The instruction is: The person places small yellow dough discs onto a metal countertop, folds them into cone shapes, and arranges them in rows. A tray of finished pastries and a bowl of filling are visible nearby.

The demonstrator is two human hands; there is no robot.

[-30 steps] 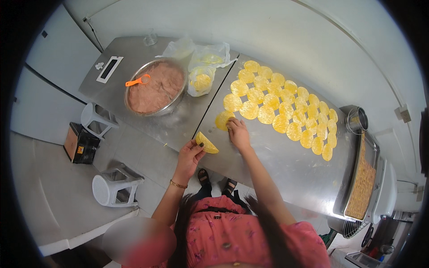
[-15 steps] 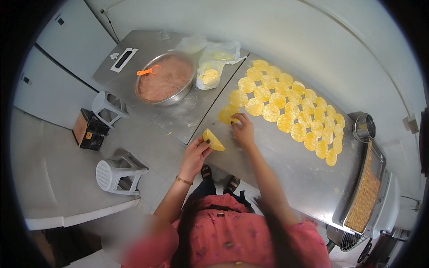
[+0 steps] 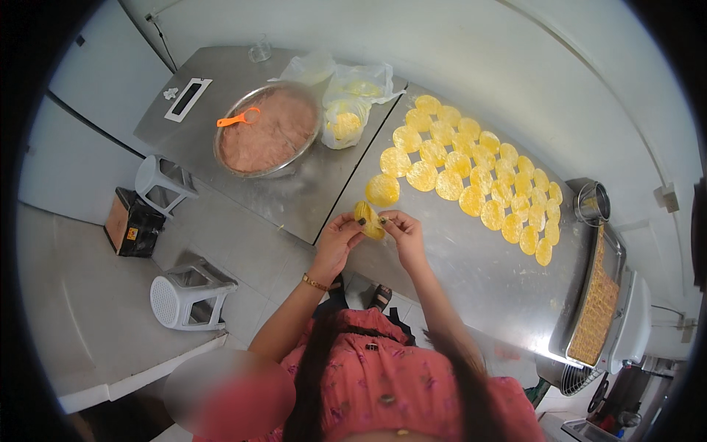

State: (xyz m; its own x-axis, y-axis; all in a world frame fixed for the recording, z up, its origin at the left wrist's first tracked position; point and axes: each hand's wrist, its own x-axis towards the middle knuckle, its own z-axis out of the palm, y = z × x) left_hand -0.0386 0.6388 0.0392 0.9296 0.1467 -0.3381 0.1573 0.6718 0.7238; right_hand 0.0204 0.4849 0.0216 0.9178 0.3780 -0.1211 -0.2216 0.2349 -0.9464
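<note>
My left hand [image 3: 336,241] grips a small stack of round yellow dough wrappers [image 3: 373,230], bent in the fingers just off the near edge of the steel table. My right hand [image 3: 405,237] pinches the stack's right edge between thumb and fingertips; whether it has one wrapper or several cannot be seen. Just beyond both hands a single round wrapper [image 3: 383,190] lies flat, at the near left end of the laid-out wrappers [image 3: 481,179]. Those lie flat in slanting rows across the right table.
On the left table [image 3: 221,68] stands a steel bowl [image 3: 243,174] of pinkish filling with an orange scoop [image 3: 237,118]. Beside it sit plastic bags [image 3: 345,127] with yellow contents. A metal pot [image 3: 591,203] and a tray of yellow-brown pieces [image 3: 593,309] are at the right; stools [image 3: 171,300] stand left.
My right hand has left the wrapper on the table and come back to the stack. My left hand has raised the stack slightly toward it. The view has shifted a little.
</note>
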